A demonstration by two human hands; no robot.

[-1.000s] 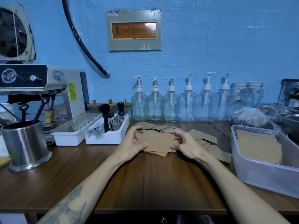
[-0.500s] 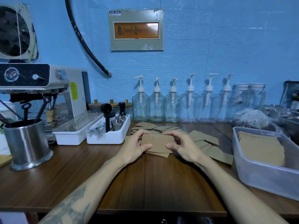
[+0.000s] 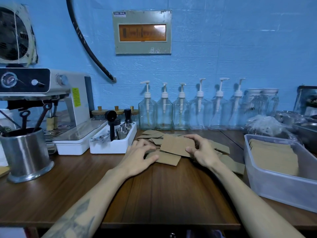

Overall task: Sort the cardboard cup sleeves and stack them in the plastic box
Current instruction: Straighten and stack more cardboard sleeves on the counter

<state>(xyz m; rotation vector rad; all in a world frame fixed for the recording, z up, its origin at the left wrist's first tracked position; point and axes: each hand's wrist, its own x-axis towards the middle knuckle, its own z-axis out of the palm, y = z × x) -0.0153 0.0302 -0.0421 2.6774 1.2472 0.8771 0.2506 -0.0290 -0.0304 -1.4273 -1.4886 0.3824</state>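
Note:
Several flat brown cardboard cup sleeves lie scattered in a pile (image 3: 155, 134) at the middle of the wooden counter. My right hand (image 3: 201, 151) pinches one sleeve (image 3: 176, 145) by its right end and holds it slightly above the pile. My left hand (image 3: 139, 155) rests with spread fingers on another sleeve (image 3: 169, 159) lying on the counter. At the right stands a translucent plastic box (image 3: 277, 184) with a neat stack of sleeves (image 3: 272, 154) inside it.
A white tray of tools (image 3: 113, 143) and an espresso machine (image 3: 51, 103) stand to the left, with a steel canister (image 3: 25, 155) nearer. Glass pump bottles (image 3: 164, 109) line the back wall. The counter's front edge (image 3: 169, 226) is close.
Both hands held one sleeve together before. My left hand has let go and dropped onto a lower sleeve, while my right hand has drawn the held sleeve to the right.

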